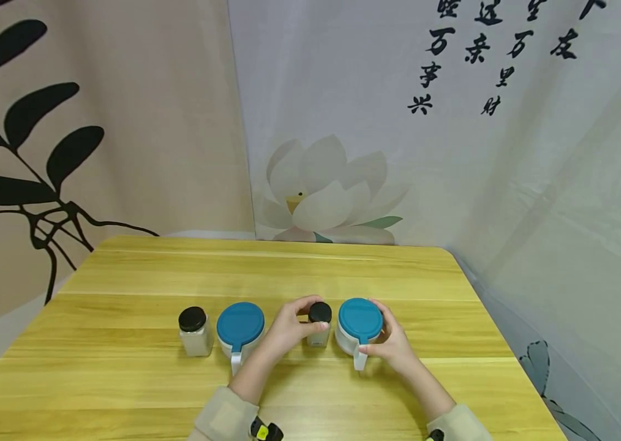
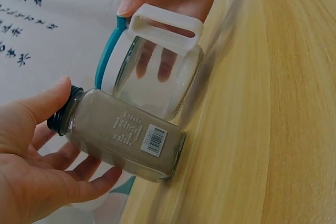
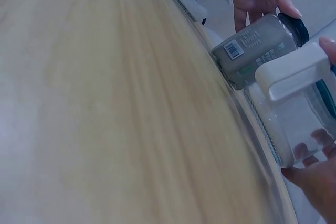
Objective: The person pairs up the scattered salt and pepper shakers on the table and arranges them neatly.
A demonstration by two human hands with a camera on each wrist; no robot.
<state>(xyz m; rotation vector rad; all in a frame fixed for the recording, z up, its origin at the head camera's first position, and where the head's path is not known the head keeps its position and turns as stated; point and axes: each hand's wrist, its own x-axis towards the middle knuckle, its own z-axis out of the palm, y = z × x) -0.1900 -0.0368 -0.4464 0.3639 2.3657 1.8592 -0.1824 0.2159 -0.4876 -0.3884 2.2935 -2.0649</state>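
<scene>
With thumb and fingers around its black cap, my left hand (image 1: 289,326) holds a square glass spice jar (image 1: 319,313). Grey-brown powder fills this spice jar (image 2: 123,135), and a barcode label (image 2: 154,140) shows on its side. My right hand (image 1: 394,344) grips a clear glass pot (image 1: 361,321) with a blue lid and white handle. In the left wrist view, the thumb lies at the lid's edge beside the handle (image 2: 165,30), and fingertips show through the glass. The spice jar stands left of this pot, close to it.
A second blue-lidded pot (image 1: 240,323) stands left of my left forearm, its handle toward me. Farther left is another black-capped jar (image 1: 195,334) with pale contents. All stand on a wooden table (image 1: 123,380), with a printed curtain (image 1: 343,92) behind its far edge.
</scene>
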